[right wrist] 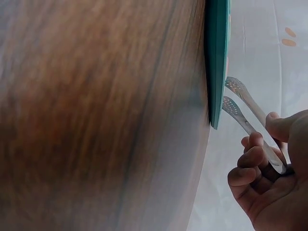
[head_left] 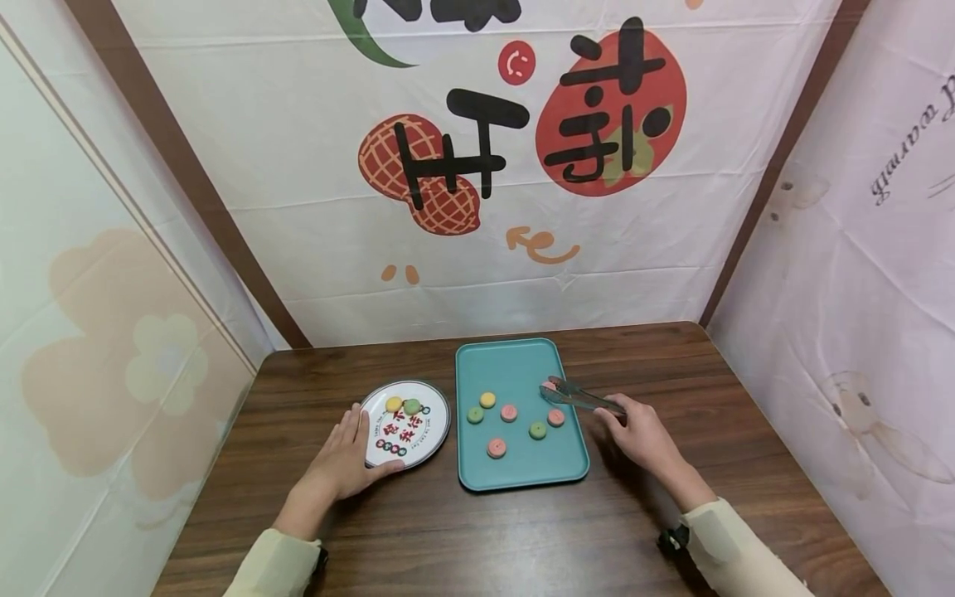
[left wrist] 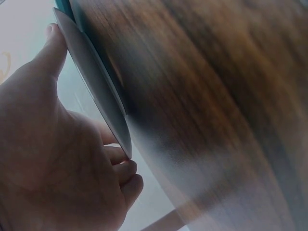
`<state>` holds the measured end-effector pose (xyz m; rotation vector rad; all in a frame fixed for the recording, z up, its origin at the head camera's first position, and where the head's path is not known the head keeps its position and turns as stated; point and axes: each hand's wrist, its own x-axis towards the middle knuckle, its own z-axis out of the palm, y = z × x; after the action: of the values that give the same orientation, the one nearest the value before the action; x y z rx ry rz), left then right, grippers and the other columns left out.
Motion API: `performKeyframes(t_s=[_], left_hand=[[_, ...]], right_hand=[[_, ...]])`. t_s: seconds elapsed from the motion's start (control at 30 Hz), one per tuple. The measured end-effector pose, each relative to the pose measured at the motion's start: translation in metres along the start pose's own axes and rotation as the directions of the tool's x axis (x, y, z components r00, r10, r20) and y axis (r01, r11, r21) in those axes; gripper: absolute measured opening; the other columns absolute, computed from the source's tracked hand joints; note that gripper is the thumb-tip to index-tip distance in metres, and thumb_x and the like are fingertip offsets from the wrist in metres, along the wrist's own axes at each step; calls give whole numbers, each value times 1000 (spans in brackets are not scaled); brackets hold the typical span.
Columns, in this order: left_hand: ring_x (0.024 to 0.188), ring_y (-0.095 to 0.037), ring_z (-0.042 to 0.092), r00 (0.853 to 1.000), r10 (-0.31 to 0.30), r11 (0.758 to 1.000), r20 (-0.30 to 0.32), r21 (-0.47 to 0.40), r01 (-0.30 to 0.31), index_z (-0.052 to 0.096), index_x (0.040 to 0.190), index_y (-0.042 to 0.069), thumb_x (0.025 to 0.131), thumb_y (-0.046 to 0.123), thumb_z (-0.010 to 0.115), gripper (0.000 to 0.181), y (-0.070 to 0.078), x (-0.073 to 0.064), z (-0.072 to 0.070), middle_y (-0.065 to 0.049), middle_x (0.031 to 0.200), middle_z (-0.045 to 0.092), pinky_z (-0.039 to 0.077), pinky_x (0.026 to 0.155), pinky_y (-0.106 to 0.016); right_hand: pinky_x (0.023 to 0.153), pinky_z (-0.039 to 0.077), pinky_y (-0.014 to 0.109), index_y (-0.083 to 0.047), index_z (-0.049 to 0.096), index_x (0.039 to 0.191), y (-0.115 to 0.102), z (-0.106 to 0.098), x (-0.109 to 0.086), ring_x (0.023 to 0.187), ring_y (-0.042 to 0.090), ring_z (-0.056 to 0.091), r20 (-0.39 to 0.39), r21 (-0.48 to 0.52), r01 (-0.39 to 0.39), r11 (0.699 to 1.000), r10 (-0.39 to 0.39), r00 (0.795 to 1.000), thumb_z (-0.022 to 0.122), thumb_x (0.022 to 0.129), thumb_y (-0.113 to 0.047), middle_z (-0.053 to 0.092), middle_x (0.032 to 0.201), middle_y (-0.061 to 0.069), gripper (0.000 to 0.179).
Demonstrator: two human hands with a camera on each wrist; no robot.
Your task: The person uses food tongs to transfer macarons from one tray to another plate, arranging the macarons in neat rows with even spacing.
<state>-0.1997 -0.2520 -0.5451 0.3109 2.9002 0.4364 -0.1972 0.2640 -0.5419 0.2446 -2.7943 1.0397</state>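
My right hand [head_left: 645, 431] holds metal tongs [head_left: 585, 400] at the right side of a teal tray [head_left: 507, 365]. The perforated tong tips stand apart in the right wrist view, low over the tray's edge. From the head, they overlap a pink macaron [head_left: 550, 385] near the right rim. Other macarons lie about the tray: pink [head_left: 509, 413], green [head_left: 537, 430] and yellow [head_left: 487, 400]. On the left, my left hand [head_left: 343, 460] rests along the rim of a white plate [head_left: 434, 414], thumb at its front edge. A yellow macaron [head_left: 393, 405] and a green macaron [head_left: 412, 406] sit on that plate.
The plate stands just left of the tray on a dark wooden table [head_left: 477, 539]. A printed cloth wall [head_left: 298, 249] rises behind the table's back edge, with more cloth hanging at both sides.
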Motion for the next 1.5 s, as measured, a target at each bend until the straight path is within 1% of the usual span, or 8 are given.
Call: performKeyframes(t_s=[0.13, 0.37, 0.73, 0.93, 1.07, 1.2, 1.37, 1.5], left_hand=[[161, -53, 8, 1000, -2, 1000, 8, 1, 2, 12, 163, -18, 92, 76, 67, 130, -1, 0, -1, -38, 173, 4, 14, 132, -63], [162, -53, 8, 1000, 2, 1000, 13, -3, -2, 11, 163, -18, 92, 78, 66, 131, 1, -1, -2, -38, 173, 4, 14, 132, -63], [162, -53, 8, 1000, -3, 1000, 9, -2, 3, 12, 163, -18, 92, 78, 66, 130, 1, -2, -2, -38, 173, 4, 15, 132, -63], [162, -53, 9, 1000, -5, 1000, 11, -9, 5, 12, 163, -18, 93, 76, 67, 130, 3, -3, -2, -38, 173, 4, 15, 132, -63], [162, -52, 9, 1000, -3, 1000, 3, -6, 3, 13, 163, -18, 92, 76, 66, 130, 2, -3, -2, -38, 173, 5, 15, 132, -63], [162, -52, 8, 1000, -1, 1000, -2, -5, 1, 12, 164, -18, 92, 78, 65, 131, 1, -3, -1, -37, 173, 4, 15, 132, -63], [162, -52, 9, 1000, 1, 1000, -9, -9, -1, 13, 163, -18, 92, 77, 66, 130, 1, -4, -1, -38, 173, 5, 15, 132, -63], [161, -53, 10, 1000, 4, 1000, -14, -9, -4, 13, 163, -18, 93, 76, 67, 129, 1, -4, 0, -38, 173, 5, 15, 131, -64]], right_hand=[[63, 48, 32, -1, 71, 126, -1, 0, 0, 64, 12, 53, -10, 0, 7, 1000, -7, 1000, 71, 107, -25, 64, 76, -4, 31], [59, 45, 32, 0, 70, 129, 0, 1, -2, 60, 13, 51, -2, 14, -16, 1000, 16, 1000, 70, 107, -30, 61, 71, -4, 36], [58, 45, 30, -1, 71, 129, 1, 5, 0, 59, 12, 50, -24, 26, 20, 999, -20, 1000, 70, 107, -31, 62, 73, -4, 36], [57, 45, 29, -3, 72, 127, -1, 10, 2, 59, 12, 51, -22, 51, 35, 998, -33, 999, 70, 107, -31, 62, 73, -5, 34], [53, 45, 28, -3, 72, 127, -5, 14, 4, 56, 11, 50, -11, 76, 35, 997, -35, 999, 70, 107, -29, 60, 70, -5, 33], [54, 46, 28, -4, 73, 126, -10, 17, 4, 57, 12, 52, -18, 76, 40, 996, -39, 999, 72, 106, -27, 61, 73, -5, 30], [55, 46, 29, -4, 72, 128, -14, 21, 6, 58, 12, 52, -9, 83, 43, 996, -43, 999, 71, 107, -30, 60, 72, -4, 34], [55, 47, 30, -5, 72, 129, -18, 24, 7, 56, 13, 52, 5, 110, 45, 993, -46, 999, 70, 107, -33, 59, 68, -5, 36]])
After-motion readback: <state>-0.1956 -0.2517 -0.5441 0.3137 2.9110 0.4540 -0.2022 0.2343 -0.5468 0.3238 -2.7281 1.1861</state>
